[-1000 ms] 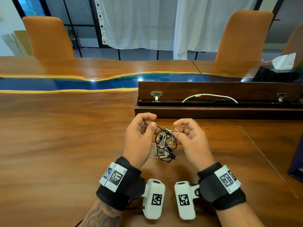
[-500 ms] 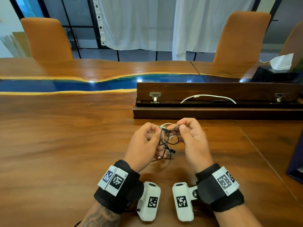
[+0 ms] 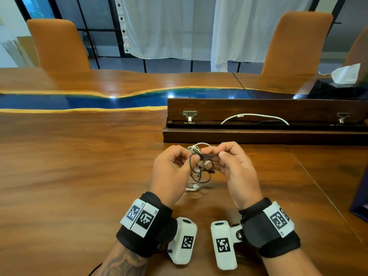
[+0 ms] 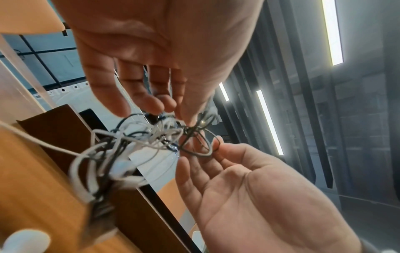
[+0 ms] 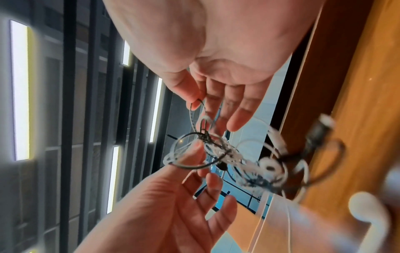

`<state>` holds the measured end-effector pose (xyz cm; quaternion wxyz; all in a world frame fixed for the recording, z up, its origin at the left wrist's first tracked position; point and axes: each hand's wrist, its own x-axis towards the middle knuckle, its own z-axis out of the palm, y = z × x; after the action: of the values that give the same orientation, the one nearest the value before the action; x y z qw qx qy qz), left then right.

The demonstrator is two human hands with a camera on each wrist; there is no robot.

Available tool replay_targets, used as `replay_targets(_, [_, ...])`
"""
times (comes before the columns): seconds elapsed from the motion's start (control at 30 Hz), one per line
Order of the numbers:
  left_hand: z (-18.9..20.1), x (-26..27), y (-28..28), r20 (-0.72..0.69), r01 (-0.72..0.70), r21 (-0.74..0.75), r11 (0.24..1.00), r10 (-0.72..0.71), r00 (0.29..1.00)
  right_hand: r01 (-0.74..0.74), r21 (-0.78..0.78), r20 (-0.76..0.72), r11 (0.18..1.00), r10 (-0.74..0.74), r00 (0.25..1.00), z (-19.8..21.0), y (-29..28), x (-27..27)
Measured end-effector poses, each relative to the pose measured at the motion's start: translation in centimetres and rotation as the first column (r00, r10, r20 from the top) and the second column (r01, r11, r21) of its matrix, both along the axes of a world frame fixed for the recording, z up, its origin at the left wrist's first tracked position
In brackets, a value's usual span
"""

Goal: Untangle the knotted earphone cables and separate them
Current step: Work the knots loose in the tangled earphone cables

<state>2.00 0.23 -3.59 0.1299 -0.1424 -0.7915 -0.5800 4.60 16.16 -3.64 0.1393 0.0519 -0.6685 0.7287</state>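
Above the table (image 3: 59,176), two hands (image 3: 171,172) (image 3: 237,172) pinch two tangled cables (image 3: 201,166).

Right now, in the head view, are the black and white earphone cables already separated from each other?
No: the black cable and white cable are knotted in one bundle, pinched between the left hand and right hand.

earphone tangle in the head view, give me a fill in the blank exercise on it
1. The tangle mixes white cable with ____ cable.
2. Both hands hold the tangle ____ the table.
3. A white earbud lies on the table, nearer the ____ hand.

Missing words: black; above; left
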Motion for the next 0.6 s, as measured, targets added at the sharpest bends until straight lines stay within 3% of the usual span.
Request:
replay_targets(0.13, [0.01,-0.02,-0.03,0.047,0.044,-0.023,0.999,-0.043,0.998,0.053,0.111,0.009,0.992,-0.054,0.999,-0.29,-0.08,-0.16])
replay_targets(0.27, [-0.07,-0.11,-0.21,0.090,0.143,-0.018,0.990,-0.141,0.986,0.055,0.017,0.041,0.998,-0.056,0.998,-0.03,-0.09,-0.14])
replay_targets(0.4, [-0.14,-0.13,-0.06,0.045,0.101,-0.033,0.994,-0.100,0.994,0.034,-0.026,0.054,0.999,-0.033,0.998,0.13,0.19,-0.07])
replay_targets(0.6, [0.04,0.09,0.13,0.066,0.122,-0.015,0.992,-0.121,0.991,0.086,0.127,-0.038,0.988,-0.082,0.996,-0.16,0.17,-0.12])
